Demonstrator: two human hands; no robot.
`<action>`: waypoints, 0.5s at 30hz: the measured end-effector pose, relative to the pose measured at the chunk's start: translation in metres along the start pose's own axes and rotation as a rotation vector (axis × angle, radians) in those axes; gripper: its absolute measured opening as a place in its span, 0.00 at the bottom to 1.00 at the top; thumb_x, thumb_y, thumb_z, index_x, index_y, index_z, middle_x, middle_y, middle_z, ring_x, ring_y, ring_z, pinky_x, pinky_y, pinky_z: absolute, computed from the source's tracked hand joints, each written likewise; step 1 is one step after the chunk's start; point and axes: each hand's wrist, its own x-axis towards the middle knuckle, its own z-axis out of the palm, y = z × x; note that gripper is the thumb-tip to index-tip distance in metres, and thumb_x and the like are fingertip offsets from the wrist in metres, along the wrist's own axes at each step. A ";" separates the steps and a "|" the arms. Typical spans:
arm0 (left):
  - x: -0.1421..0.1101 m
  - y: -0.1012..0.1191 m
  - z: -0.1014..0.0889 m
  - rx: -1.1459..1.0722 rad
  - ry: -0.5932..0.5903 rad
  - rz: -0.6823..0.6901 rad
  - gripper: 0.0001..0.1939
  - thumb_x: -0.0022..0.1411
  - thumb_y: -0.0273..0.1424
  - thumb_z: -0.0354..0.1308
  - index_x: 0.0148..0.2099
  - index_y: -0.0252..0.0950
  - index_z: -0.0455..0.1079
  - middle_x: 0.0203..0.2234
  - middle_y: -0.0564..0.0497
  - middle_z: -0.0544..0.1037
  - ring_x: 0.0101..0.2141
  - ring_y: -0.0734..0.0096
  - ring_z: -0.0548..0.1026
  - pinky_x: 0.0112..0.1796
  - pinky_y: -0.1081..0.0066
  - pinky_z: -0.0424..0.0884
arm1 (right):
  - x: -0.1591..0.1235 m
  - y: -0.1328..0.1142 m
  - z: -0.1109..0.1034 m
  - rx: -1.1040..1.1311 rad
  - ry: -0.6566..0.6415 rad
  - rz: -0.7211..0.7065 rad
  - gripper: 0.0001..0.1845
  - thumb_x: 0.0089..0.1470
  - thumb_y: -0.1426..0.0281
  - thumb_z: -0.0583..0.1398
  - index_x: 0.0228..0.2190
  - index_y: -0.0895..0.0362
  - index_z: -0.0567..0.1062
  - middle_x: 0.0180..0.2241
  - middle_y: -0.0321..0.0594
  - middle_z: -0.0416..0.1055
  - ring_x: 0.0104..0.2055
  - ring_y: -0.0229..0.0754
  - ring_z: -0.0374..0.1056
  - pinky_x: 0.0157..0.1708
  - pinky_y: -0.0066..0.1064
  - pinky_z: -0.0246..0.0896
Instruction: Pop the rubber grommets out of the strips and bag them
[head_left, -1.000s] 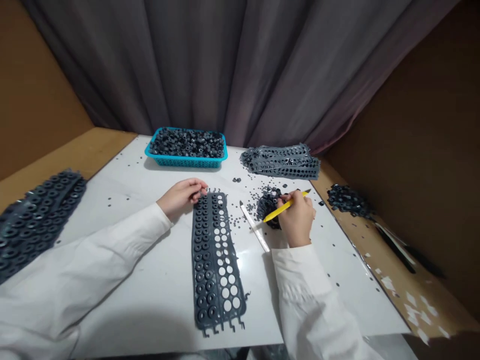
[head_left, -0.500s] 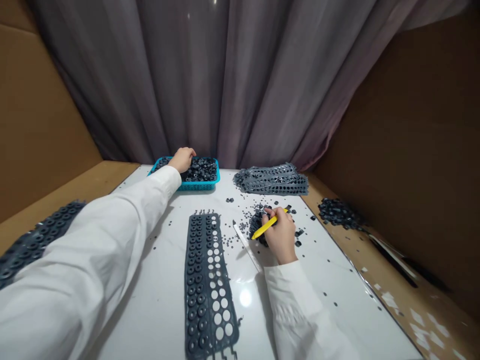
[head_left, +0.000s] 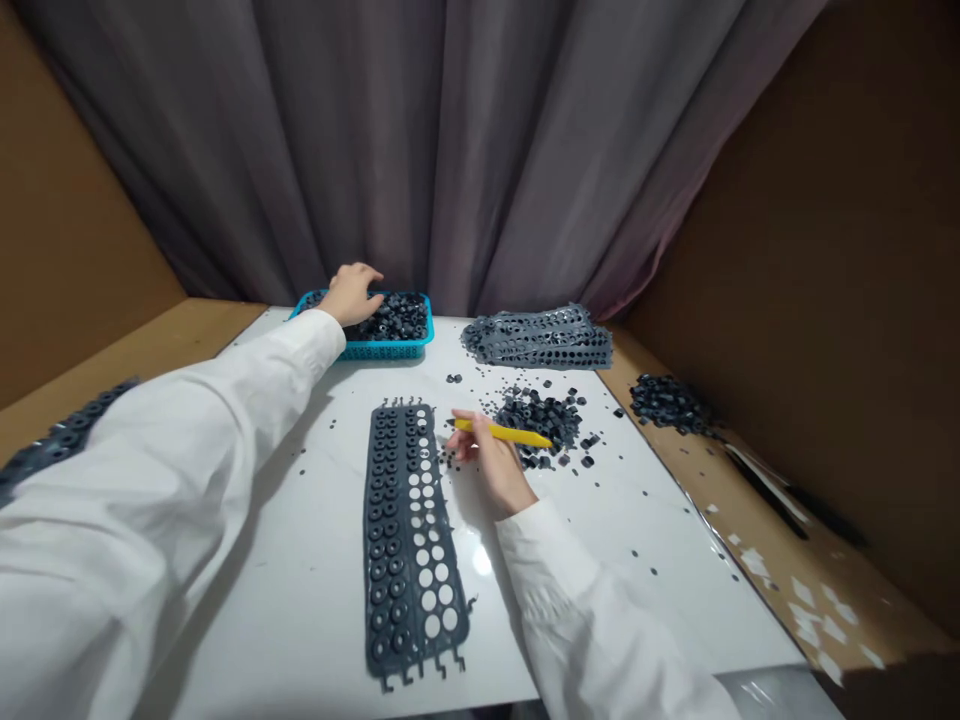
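Observation:
My left hand [head_left: 351,293] is over the turquoise basket [head_left: 394,350], fingers apart, above the heap of small black parts [head_left: 397,315] inside. My right hand [head_left: 491,455] is closed on a yellow pen-shaped tool [head_left: 514,435], which lies across it with its dark tip pointing left. Just left of that hand is a dark rubber sheet [head_left: 401,520] with rows of ring-shaped pieces; round holes along its right side show the white tabletop. A pile of small black pieces [head_left: 544,420] lies behind and right of my right hand. The white stick is out of sight around that hand.
Stacked perforated dark strips [head_left: 540,338] lie at the back right. Another ringed sheet [head_left: 64,435] is at the left, partly behind my sleeve. On the brown right-hand surface are a black heap [head_left: 670,402], slim tools [head_left: 765,490] and white scraps [head_left: 817,610].
My left hand went from the sheet's far end to the basket, and its fingers now spread. My right hand moved left from the black pile, with the yellow tool turned tip-left.

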 end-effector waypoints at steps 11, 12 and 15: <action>-0.176 0.083 -0.002 -0.352 -0.604 0.492 0.07 0.57 0.31 0.55 0.39 0.36 0.70 0.31 0.49 0.73 0.36 0.66 0.69 0.39 0.69 0.65 | -0.003 0.023 0.023 -0.177 -0.082 0.040 0.14 0.55 0.64 0.51 0.24 0.58 0.70 0.15 0.33 0.66 0.15 0.34 0.61 0.16 0.24 0.58; -0.181 0.083 0.000 -0.367 -0.603 0.470 0.08 0.57 0.30 0.55 0.40 0.35 0.70 0.32 0.49 0.73 0.37 0.66 0.69 0.39 0.69 0.65 | -0.003 0.024 0.023 -0.189 -0.086 0.036 0.14 0.55 0.64 0.51 0.24 0.57 0.70 0.15 0.33 0.67 0.15 0.34 0.61 0.16 0.24 0.58; -0.184 0.083 0.005 -0.381 -0.585 0.416 0.09 0.56 0.29 0.55 0.41 0.34 0.70 0.32 0.48 0.73 0.36 0.66 0.69 0.38 0.68 0.65 | -0.004 0.025 0.024 -0.227 -0.086 0.019 0.14 0.55 0.65 0.51 0.24 0.57 0.70 0.16 0.33 0.67 0.16 0.35 0.62 0.17 0.25 0.59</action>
